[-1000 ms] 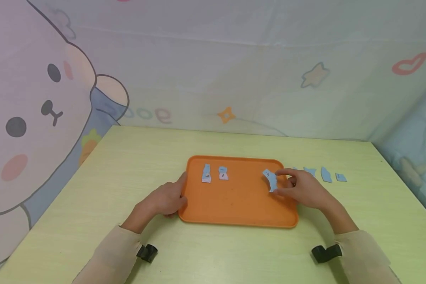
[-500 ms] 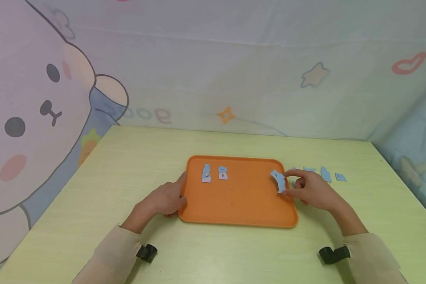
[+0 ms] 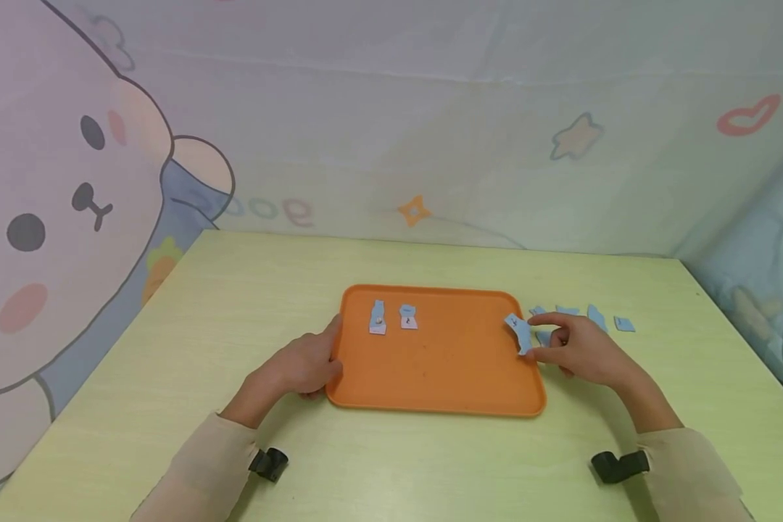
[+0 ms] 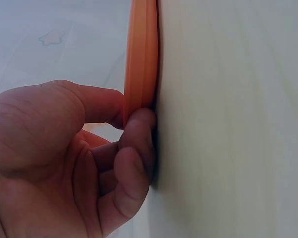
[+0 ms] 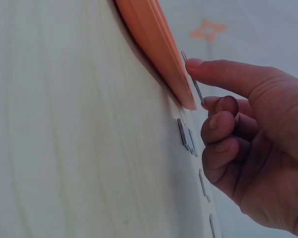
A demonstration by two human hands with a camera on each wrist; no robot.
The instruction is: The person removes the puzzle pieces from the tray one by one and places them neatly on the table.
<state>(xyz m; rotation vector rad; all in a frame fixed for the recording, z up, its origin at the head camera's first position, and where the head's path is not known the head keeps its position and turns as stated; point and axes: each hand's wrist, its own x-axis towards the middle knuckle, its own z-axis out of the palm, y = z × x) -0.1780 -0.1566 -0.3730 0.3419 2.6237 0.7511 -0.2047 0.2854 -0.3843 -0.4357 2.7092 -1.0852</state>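
Note:
My left hand (image 3: 307, 362) grips the left rim of an orange tray (image 3: 444, 370). In the left wrist view the thumb lies over the rim and curled fingers are under the tray (image 4: 141, 54). My right hand (image 3: 581, 348) pinches a light-blue, irregular flat piece (image 3: 520, 333), like a jigsaw piece, between thumb and a finger, above the tray's right rim. The right wrist view shows this piece (image 5: 193, 82) edge-on, apart from the table. Inside the tray at upper left lie a tall blue-and-pink piece (image 3: 378, 317) and a shorter one (image 3: 408, 317); small dark marks show on them.
Right of the tray, several more blue pieces lie on the pale wooden table (image 3: 431, 464), among them a small one (image 3: 624, 324) farthest right and a longer one (image 3: 596, 317). A patterned cloth (image 3: 365, 109) stands behind the table.
My right hand has moved right with the pinched piece, from over the tray's inner right part to its right rim. The left hand stays on the tray.

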